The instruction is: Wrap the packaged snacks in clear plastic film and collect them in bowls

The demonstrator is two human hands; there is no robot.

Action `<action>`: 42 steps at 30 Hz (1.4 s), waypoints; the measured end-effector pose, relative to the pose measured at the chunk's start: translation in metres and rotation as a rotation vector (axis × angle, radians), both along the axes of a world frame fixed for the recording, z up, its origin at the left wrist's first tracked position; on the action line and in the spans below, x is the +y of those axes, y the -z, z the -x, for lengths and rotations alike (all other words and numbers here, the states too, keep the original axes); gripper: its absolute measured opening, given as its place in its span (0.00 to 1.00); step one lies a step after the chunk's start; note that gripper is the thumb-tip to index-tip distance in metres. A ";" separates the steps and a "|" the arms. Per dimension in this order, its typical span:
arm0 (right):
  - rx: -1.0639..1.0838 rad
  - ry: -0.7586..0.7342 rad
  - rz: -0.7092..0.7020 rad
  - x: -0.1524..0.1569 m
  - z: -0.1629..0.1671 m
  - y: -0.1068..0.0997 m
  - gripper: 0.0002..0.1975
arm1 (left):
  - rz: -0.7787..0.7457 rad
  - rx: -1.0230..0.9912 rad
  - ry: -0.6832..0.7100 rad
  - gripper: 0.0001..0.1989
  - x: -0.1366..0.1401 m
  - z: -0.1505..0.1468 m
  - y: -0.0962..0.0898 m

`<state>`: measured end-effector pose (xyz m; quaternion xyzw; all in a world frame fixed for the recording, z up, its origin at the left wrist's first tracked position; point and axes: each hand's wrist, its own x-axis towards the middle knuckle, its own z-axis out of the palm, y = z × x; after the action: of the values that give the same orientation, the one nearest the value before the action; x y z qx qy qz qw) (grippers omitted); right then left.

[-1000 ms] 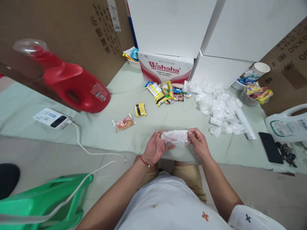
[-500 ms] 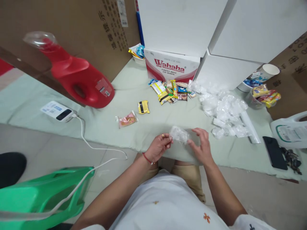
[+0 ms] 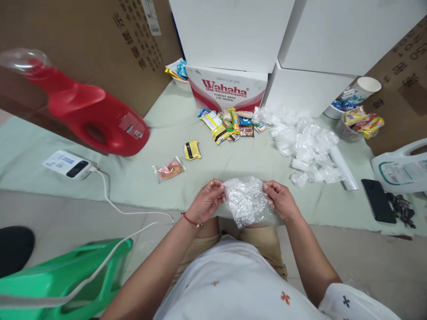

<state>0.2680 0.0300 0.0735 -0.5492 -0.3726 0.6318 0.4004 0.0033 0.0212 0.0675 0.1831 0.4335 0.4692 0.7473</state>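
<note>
A crinkled clear plastic bag [image 3: 247, 200] is stretched between my two hands over the table's front edge. My left hand [image 3: 209, 199] pinches its left side. My right hand [image 3: 279, 198] grips the upper right corner between thumb and fingers. Left of it on the cloth lie a pink-wrapped snack [image 3: 170, 169] and a small yellow packet [image 3: 192, 150]. Farther back is a pile of wrapped snacks [image 3: 218, 128]. To the right sits a heap of crumpled clear plastic bags [image 3: 302, 142], beside a roll of clear plastic [image 3: 344, 169].
A red detergent bottle [image 3: 96, 118] and a white device [image 3: 68, 164] with a cable stand at left. White boxes and a Wahaba-like printed carton [image 3: 230, 86] line the back. Snack cups [image 3: 358, 124], a phone [image 3: 378, 201], keys [image 3: 402, 209] and a white jug [image 3: 402, 169] are at right.
My right hand has closed on the plastic bag, which was bunched in my left hand. The bag is now spread wider and hangs lower. The view has shifted slightly.
</note>
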 end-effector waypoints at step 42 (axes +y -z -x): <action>-0.143 0.284 -0.026 0.003 -0.031 0.014 0.23 | -1.410 1.454 -0.246 0.13 -0.058 -0.039 -0.002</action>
<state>0.2990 0.0334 0.0595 -0.6348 -0.3269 0.5234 0.4651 0.0424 -0.0370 0.0694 0.7762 0.4230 0.4666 -0.0282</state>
